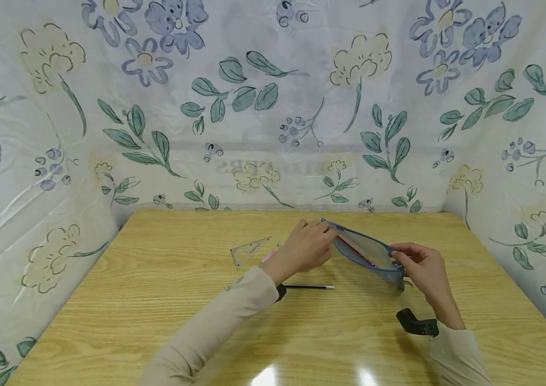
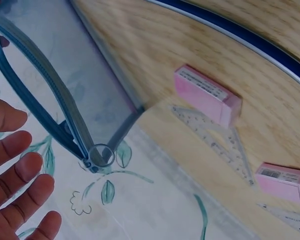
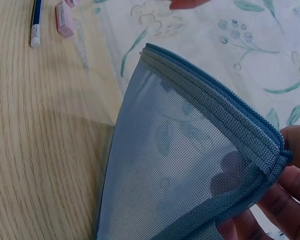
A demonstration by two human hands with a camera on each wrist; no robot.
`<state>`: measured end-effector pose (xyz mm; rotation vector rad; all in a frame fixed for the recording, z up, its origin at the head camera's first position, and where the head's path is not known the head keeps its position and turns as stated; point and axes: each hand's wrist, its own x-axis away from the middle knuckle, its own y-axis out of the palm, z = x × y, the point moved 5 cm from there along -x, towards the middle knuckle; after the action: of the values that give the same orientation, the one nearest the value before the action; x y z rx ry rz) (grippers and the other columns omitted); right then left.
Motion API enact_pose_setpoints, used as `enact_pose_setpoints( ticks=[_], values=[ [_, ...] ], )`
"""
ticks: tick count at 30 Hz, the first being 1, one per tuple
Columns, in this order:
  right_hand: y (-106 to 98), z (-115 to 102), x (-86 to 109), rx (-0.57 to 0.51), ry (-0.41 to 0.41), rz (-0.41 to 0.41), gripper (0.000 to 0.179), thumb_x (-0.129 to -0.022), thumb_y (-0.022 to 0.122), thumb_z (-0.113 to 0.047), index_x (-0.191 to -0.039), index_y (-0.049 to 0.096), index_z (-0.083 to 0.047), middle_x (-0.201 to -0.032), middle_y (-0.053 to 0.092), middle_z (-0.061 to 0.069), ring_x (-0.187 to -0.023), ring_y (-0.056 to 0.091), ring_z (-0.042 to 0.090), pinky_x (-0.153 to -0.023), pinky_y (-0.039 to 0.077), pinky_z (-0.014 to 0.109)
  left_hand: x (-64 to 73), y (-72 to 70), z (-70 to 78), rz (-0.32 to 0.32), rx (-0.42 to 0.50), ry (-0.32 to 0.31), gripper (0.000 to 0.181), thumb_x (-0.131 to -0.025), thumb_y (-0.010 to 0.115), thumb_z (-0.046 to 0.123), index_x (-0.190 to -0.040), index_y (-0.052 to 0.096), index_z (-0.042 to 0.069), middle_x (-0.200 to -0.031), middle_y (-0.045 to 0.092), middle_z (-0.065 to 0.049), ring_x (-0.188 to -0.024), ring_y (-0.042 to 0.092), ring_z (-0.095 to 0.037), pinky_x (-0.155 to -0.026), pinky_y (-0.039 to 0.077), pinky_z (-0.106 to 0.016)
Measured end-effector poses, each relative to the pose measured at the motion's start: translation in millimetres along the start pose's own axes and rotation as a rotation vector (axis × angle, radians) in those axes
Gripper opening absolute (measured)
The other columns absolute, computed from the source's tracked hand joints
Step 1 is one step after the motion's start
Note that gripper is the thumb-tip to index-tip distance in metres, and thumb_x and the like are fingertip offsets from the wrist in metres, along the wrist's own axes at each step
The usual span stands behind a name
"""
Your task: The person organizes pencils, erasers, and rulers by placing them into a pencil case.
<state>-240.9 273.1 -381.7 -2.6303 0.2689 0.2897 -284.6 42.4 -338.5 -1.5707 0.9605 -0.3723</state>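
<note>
A blue mesh zip pouch (image 1: 369, 249) is held up above the table, its zipped mouth spread apart. Fingers and thumb of my right hand (image 1: 424, 265) pinch its right end by the zipper, also seen in the right wrist view. Through the mesh shows a thin red stick (image 1: 357, 251), perhaps a pencil. My left hand (image 1: 308, 244) is at the pouch's left end. In the left wrist view its fingers (image 2: 27, 172) are spread and loosely bent beside the mouth, with nothing between them. A round ring (image 2: 101, 155) hangs at the zipper's end.
On the wooden table (image 1: 157, 279) a dark pencil with a white end (image 1: 311, 287) lies below my left hand. Two pink erasers (image 2: 204, 95) and clear set squares (image 1: 249, 252) lie to the left. Flowered cloth (image 1: 273, 123) hangs behind and at both sides.
</note>
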Motion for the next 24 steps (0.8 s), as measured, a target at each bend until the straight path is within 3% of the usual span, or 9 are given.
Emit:
enact_pose_setpoints(
  ticks=[5, 17, 24],
  values=[
    [0, -1, 0.6, 0.002, 0.003, -0.002, 0.026, -0.095, 0.062, -0.014, -0.111, 0.068, 0.006, -0.100, 0.068, 0.020, -0.075, 0.063, 0.004, -0.058, 0.054, 0.026, 9.1, 0.7, -1.1, -0.034, -0.010, 0.003, 0.024, -0.095, 0.059, 0.027, -0.115, 0.065, 0.015, -0.101, 0.061, -0.001, -0.086, 0.057, -0.017, -0.075, 0.046, -0.035],
    [1, -1, 1.3, 0.002, 0.010, -0.001, 0.026, -0.096, 0.062, -0.014, -0.111, 0.068, 0.005, -0.099, 0.069, 0.020, -0.075, 0.063, 0.004, -0.058, 0.054, 0.027, 23.5, -0.8, -0.8, -0.109, -0.030, 0.021, 0.035, -0.095, 0.059, 0.032, -0.126, 0.059, 0.014, -0.121, 0.058, -0.006, -0.096, 0.057, -0.021, -0.079, 0.047, -0.037],
    [1, 0, 0.7, 0.003, 0.006, 0.003, 0.025, -0.096, 0.061, -0.014, -0.111, 0.068, 0.006, -0.099, 0.069, 0.020, -0.075, 0.063, 0.003, -0.058, 0.054, 0.026, 33.4, -1.0, 1.3, -0.097, -0.081, 0.044, 0.040, -0.095, 0.059, 0.033, -0.130, 0.058, 0.014, -0.111, 0.058, -0.004, -0.087, 0.055, -0.019, -0.072, 0.046, -0.033]
  ],
)
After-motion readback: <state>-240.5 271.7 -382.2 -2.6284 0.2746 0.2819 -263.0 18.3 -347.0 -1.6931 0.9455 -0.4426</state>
